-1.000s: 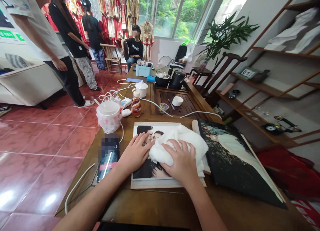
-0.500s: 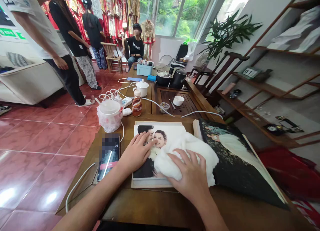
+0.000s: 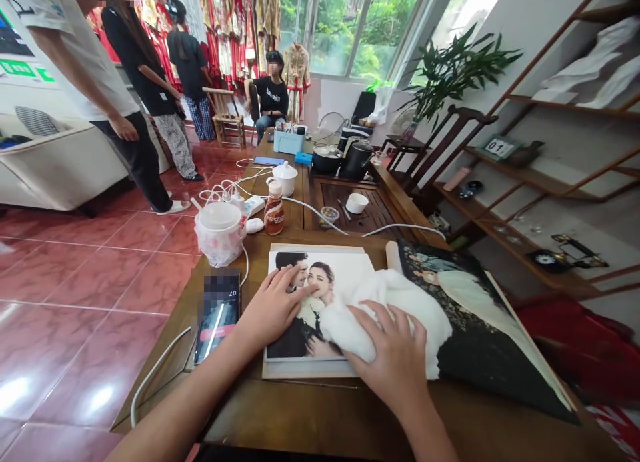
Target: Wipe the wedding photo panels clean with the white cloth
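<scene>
A photo print [image 3: 287, 339] of a couple lies on a pale wooden frame [image 3: 305, 371] on the brown table [image 3: 280, 415]. My left hand [image 3: 273, 305] rests open on the photo's left part, fingers spread over the pictured faces. My right hand [image 3: 393, 355] is curved over a wad of white fluffy cotton [image 3: 433, 319], pressing it against the photo's right side. The wad hides that part of the photo and overlaps a second, dark picture [image 3: 500, 362], which shows a figure in a long white dress.
A phone [image 3: 217, 329] lies left of the photo. Behind it stand a bag-lined bucket [image 3: 219, 229], a brown bottle [image 3: 274, 209] and a white lidded cup [image 3: 285, 179]. White cables [image 3: 320, 209] cross the table. A small bowl [image 3: 357, 202] sits on the tea tray [image 3: 385, 219]. Several people stand or sit beyond.
My right hand has slid a little to the right with the cotton wad, baring more of the photo's middle. The left hand stays in place.
</scene>
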Motion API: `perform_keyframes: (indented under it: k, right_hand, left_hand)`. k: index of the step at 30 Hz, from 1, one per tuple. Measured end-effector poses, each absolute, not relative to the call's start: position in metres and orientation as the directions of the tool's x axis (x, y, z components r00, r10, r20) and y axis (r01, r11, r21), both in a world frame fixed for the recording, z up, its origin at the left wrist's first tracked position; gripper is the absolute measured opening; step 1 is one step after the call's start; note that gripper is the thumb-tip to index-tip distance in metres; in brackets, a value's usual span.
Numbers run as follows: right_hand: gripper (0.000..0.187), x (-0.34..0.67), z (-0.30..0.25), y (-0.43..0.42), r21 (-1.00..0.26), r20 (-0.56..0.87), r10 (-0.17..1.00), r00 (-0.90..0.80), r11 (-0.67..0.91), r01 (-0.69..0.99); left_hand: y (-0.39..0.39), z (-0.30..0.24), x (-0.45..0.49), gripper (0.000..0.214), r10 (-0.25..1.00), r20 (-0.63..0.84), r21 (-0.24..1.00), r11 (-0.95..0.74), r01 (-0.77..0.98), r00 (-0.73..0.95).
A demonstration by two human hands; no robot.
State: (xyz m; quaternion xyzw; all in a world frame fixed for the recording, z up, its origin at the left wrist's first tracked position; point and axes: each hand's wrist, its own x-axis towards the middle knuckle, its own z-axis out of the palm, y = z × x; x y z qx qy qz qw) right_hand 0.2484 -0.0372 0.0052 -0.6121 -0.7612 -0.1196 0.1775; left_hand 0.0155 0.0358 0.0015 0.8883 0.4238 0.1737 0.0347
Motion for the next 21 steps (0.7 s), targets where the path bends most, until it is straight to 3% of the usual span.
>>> perform_keyframes:
  k: [8, 15, 21]
  right_hand:
    - [0.040, 0.242, 0.016, -0.034, -0.065, 0.349, 0.919, -0.186, 0.222, 0.973]
    - [0.043, 0.237, 0.016, 0.013, -0.049, 0.378, 0.909, -0.174, 0.208, 0.977]
    - [0.041, 0.236, 0.016, -0.004, -0.051, 0.374, 0.903, -0.211, 0.248, 0.968]
  left_hand:
    - [0.036, 0.000, 0.013, 0.045, 0.744, 0.294, 0.175, -0.659, 0.731, 0.600]
    - [0.031, -0.004, 0.008, 0.042, 0.743, 0.293, 0.164, -0.659, 0.734, 0.602]
    - [0.035, -0.002, 0.008, 0.045, 0.740, 0.294, 0.183, -0.665, 0.724, 0.605]
